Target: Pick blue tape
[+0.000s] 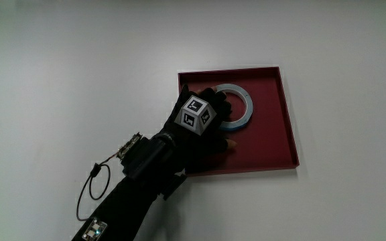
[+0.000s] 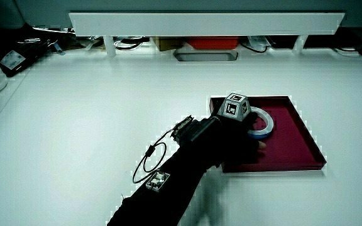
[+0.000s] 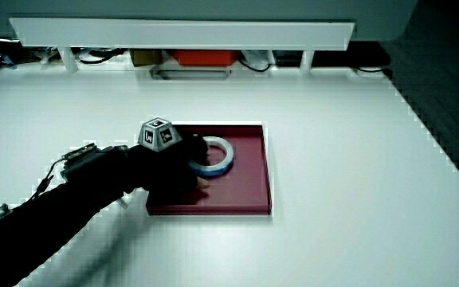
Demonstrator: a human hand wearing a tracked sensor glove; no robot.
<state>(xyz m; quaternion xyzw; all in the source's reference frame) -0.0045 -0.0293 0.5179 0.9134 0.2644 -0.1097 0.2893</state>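
White table (image 1: 79, 60) — dark-red tray (image 1: 273, 144)

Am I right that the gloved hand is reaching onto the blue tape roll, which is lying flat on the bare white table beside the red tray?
Not quite: the blue tape roll lies flat inside the red tray, not on the bare table. The main view shows it, with the hand on the roll's nearer edge.

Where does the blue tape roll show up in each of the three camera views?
Main view: blue tape in the red tray, partly under the hand.
Side view: tape in the tray, beside the hand.
Side view: tape likewise.
Shared landmark: the patterned cube on the hand.
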